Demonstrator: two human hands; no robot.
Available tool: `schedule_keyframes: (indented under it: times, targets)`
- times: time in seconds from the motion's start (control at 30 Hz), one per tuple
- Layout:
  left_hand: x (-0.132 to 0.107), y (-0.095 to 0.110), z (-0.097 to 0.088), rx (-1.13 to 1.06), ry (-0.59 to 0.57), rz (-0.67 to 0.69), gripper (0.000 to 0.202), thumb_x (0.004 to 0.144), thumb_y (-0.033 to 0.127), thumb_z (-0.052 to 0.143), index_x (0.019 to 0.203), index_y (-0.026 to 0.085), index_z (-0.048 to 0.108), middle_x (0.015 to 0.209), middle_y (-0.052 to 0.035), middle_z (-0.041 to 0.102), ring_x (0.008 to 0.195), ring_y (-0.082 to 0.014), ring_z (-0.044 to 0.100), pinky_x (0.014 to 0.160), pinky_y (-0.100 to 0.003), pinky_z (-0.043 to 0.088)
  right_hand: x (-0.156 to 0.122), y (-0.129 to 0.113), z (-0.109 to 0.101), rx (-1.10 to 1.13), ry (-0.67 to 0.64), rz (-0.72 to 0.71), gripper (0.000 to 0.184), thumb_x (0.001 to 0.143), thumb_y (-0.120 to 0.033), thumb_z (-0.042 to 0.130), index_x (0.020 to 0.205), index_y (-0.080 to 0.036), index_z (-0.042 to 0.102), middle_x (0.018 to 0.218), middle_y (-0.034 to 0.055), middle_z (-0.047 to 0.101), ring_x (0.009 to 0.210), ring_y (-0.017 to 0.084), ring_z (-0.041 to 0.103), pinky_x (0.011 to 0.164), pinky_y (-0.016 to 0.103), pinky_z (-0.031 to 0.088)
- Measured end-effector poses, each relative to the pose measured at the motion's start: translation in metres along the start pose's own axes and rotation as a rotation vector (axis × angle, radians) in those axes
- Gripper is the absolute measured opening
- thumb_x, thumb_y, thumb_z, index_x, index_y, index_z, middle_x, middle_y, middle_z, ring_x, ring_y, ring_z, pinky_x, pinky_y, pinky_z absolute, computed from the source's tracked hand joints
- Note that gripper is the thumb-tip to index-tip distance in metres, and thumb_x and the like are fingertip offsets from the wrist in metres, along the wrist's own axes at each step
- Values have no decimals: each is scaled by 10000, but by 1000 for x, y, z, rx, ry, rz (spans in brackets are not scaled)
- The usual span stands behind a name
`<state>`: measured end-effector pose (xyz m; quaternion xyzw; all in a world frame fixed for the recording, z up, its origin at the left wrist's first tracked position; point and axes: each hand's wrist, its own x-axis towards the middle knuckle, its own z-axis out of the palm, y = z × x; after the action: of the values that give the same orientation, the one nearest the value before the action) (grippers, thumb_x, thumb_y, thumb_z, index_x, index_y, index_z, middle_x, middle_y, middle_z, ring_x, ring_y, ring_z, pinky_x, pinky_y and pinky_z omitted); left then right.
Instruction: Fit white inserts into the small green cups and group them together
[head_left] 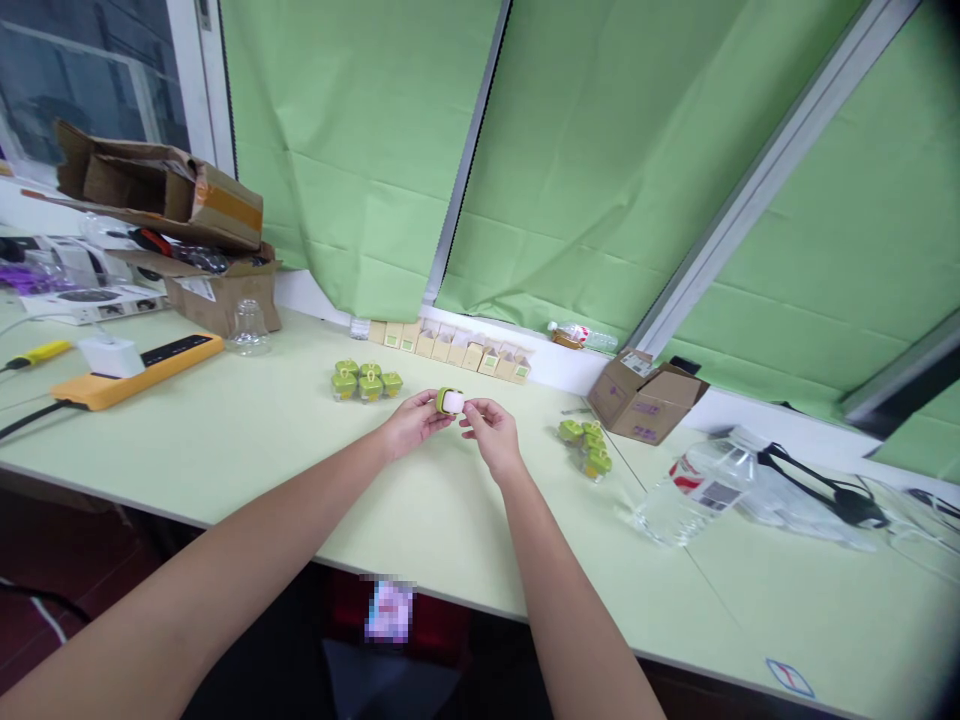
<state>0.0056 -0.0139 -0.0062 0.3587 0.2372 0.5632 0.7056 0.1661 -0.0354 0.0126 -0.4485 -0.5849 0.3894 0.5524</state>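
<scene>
Above the middle of the table, both hands meet at a small green container with a pale white part facing right [450, 401]. My left hand [414, 424] grips its green side between thumb and fingers. The thumb and fingers of my right hand [487, 432] are closed at the white end. What the white part is, I cannot make out. Left of the hands stands a cluster of small clear tubs with green lids [366, 381]. A smaller group of similar green-lidded tubs [587, 445] sits to the right.
Small cardboard boxes [461, 348] line the back wall. At right are an open carton [646, 398], a large clear bottle [694, 490] and a black headset [832, 490]. An orange power strip [142, 370], clear plastic cup [249, 328] and stacked cartons [217, 295] stand left.
</scene>
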Motion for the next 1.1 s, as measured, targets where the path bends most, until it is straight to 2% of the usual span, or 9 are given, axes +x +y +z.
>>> schedule_keyframes:
  times: [0.1, 0.17, 0.27, 0.4, 0.53, 0.6, 0.7, 0.97, 1.1]
  targets:
    - [-1, -1, 2, 18, -18, -35, 170, 818, 140, 721, 978, 133, 664, 991, -101, 720, 826, -147, 697, 818, -275, 555, 1, 2, 0, -47, 69, 57, 374, 750, -550, 667, 855, -191, 657, 875, 43, 682, 680, 145, 650, 549, 258, 537]
    - [-2, -2, 2, 31, -40, -40, 162, 823, 152, 719, 977, 134, 668, 968, -94, 722, 824, -144, 695, 811, -265, 553, -1, 1, 0, -2, 41, 35, 402, 768, -572, 649, 915, -198, 653, 938, 51, 683, 739, 154, 658, 566, 262, 550]
    - [-2, -4, 1, 39, -61, -48, 147, 821, 149, 719, 960, 136, 676, 903, -73, 719, 798, -131, 689, 782, -239, 551, -3, -2, 1, 12, -43, 2, 471, 707, -563, 732, 995, -204, 637, 1018, 57, 673, 797, 164, 660, 569, 258, 554]
    - [-2, -1, -1, 23, -48, -69, 147, 819, 104, 700, 963, 128, 684, 862, -62, 714, 737, -116, 683, 725, -212, 557, -1, 1, -3, 14, -101, 89, 493, 687, -578, 747, 968, -185, 648, 943, 53, 679, 746, 152, 661, 560, 249, 538]
    - [-3, 4, 0, 16, -13, -73, 157, 830, 98, 685, 983, 130, 686, 900, -72, 720, 731, -112, 681, 721, -211, 565, 3, 3, -10, -12, -13, 133, 478, 667, -582, 757, 902, -178, 659, 866, 44, 678, 683, 139, 650, 542, 239, 526]
    - [-3, 3, 0, 36, -16, -69, 135, 837, 112, 682, 972, 130, 686, 917, -73, 718, 734, -114, 680, 726, -215, 566, 3, 2, -12, 17, 16, 129, 468, 684, -588, 741, 907, -184, 661, 897, 47, 681, 688, 138, 652, 548, 243, 534]
    - [-3, 1, 0, 70, -36, -71, 102, 837, 124, 685, 939, 128, 683, 907, -71, 713, 749, -119, 682, 739, -223, 562, 2, 0, -11, 98, -42, 92, 457, 710, -587, 723, 950, -203, 661, 957, 44, 682, 734, 144, 663, 574, 254, 550]
    - [-4, -1, -2, 109, -68, -105, 157, 785, 164, 742, 915, 135, 658, 871, -70, 703, 732, -136, 682, 709, -240, 554, 1, 4, -7, 113, -99, 96, 450, 668, -552, 772, 945, -205, 704, 894, 29, 698, 712, 135, 657, 583, 243, 537]
    - [-3, 2, -3, 127, -12, -101, 139, 804, 169, 706, 907, 154, 613, 860, -57, 696, 702, -138, 683, 677, -245, 558, 2, 7, -10, 102, -97, 100, 425, 664, -532, 778, 911, -192, 717, 808, 21, 693, 667, 124, 640, 565, 228, 516]
